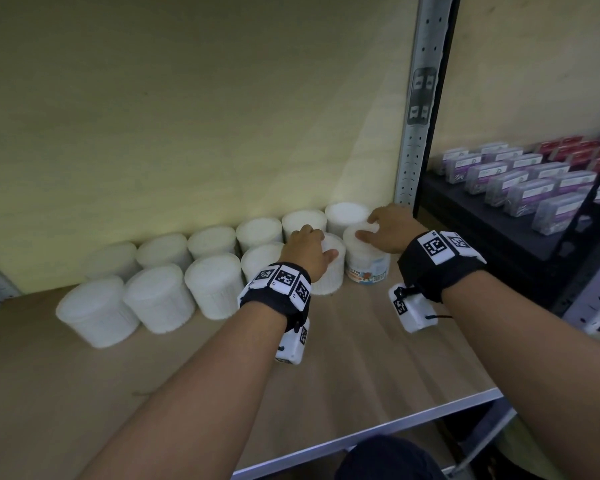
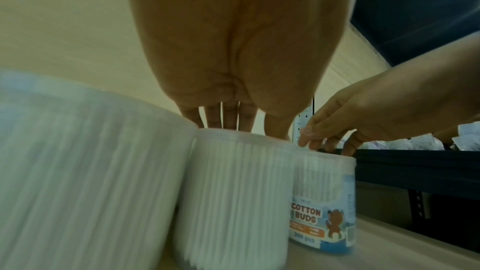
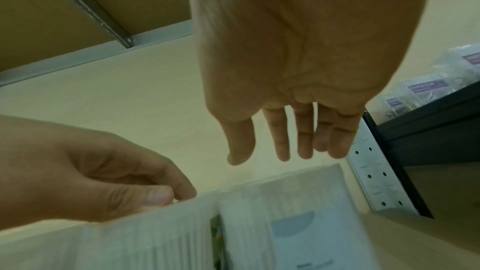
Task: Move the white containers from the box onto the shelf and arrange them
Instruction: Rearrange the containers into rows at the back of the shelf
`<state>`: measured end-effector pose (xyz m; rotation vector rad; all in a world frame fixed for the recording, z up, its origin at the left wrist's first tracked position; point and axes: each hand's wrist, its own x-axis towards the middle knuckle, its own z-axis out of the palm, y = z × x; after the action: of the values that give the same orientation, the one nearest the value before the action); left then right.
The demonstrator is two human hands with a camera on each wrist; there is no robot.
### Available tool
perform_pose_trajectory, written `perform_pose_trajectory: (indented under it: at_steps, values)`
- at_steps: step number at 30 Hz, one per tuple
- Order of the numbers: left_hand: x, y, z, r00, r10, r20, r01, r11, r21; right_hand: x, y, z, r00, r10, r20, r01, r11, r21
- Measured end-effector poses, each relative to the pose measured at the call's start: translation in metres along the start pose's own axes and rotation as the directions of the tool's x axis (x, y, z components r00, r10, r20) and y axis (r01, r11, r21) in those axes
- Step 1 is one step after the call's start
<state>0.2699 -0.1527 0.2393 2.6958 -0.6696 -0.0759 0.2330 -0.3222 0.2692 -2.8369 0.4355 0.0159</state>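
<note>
Both forearms reach over the wooden shelf (image 1: 378, 368). White containers (image 1: 160, 299) stand in two rows along the back wall. Left hand (image 1: 305, 252) rests on a front-row container (image 1: 329, 271), fingers curved over its lid. Right hand (image 1: 390, 232), fingers relaxed and spread, touches the lid of the labelled container (image 1: 368, 263) just beside it.

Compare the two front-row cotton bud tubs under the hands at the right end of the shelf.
The round white cotton bud tub under the left hand shows only plain white ribbing to the front; the round white cotton bud tub under the right hand shows a blue and orange "COTTON BUDS" label. The left hand curls over its lid; the right hand reaches over its lid with straighter fingers. Both stand upright, side by side, on the wooden shelf.
</note>
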Motion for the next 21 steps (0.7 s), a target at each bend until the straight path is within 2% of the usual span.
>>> perform_pose_trajectory:
  at_steps: [7,14,17,21]
  values:
    - [0.0008,-0.0001,0.0000,1.000,0.002,-0.001,-0.002,1.000,0.006,0.0014,-0.0042,0.0063,0.999,0.038,0.035,-0.036,0.997,-0.066]
    - [0.0006,-0.0002,0.0008,1.000,0.002,-0.009,-0.002,1.000,0.000,0.0004,-0.0043,0.0028,0.996,-0.026,0.083,0.033,0.996,-0.087]
    - [0.0006,0.0000,0.0016,1.000,0.000,-0.014,0.000,1.000,-0.005,0.0008,-0.0036,0.0021,0.993,-0.015,0.114,0.023,0.997,-0.068]
    - [0.0008,-0.0001,0.0014,1.000,0.000,-0.016,0.000,1.000,-0.003,-0.0032,-0.0062,0.0025,0.997,-0.003,0.071,0.008,0.997,-0.071]
